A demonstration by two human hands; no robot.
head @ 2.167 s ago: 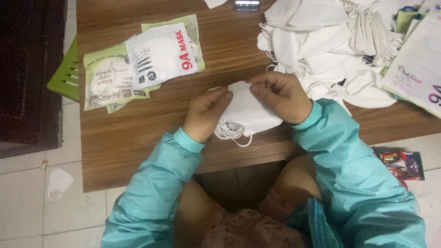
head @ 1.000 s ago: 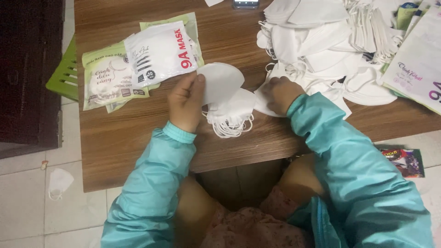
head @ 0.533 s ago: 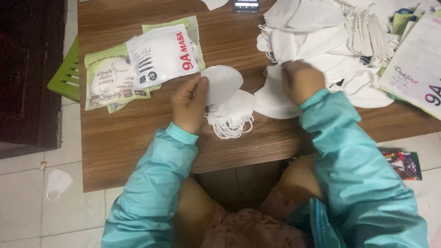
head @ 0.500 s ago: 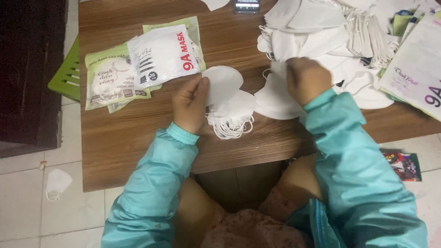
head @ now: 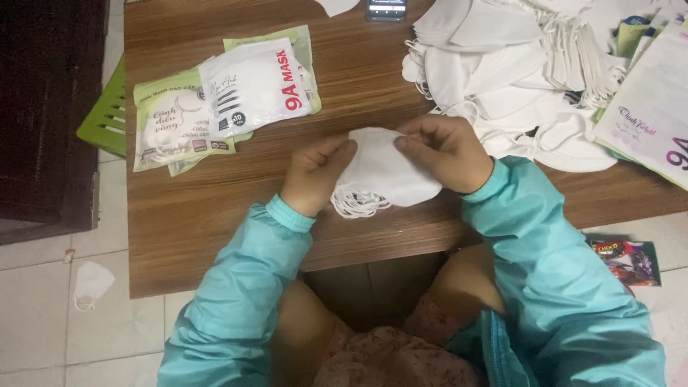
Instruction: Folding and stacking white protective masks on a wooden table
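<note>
Near the front edge of the brown wood-grain counter point(head: 215, 222), both hands pinch a small stack of soft white folded cloth face masks point(head: 383, 172): the left hand point(head: 315, 172) grips its left rim between thumb and fingers, and the right hand point(head: 444, 150) nips the upper right rim the same way, fingers curled over the top. The stack's thin white ear loops point(head: 358, 204) spill in a tangle from its lower left corner, just above the counter's near edge; whether the stack rests on the wood or is lifted slightly is hard to tell from above. A bare strip of counter lies open to the left of the hands and between them and the flat glossy printed mask packets, green and white point(head: 222, 100), which overlap one another near the left edge. To the upper right, a loose heap of white masks point(head: 502, 64), limp and crumpled, crowds close to the right hand, and a stack of large glossy white-and-pink printed bags point(head: 648, 115) overhangs the right side. A dark phone point(head: 387, 8) sits at the far edge. On the pale tiled floor point(head: 43, 322), one stray white mask point(head: 92, 283) lies left of the counter, and a small colourful packet point(head: 627, 258) lies to the right. Smooth teal jacket sleeves point(head: 236, 301) cover both arms.
</note>
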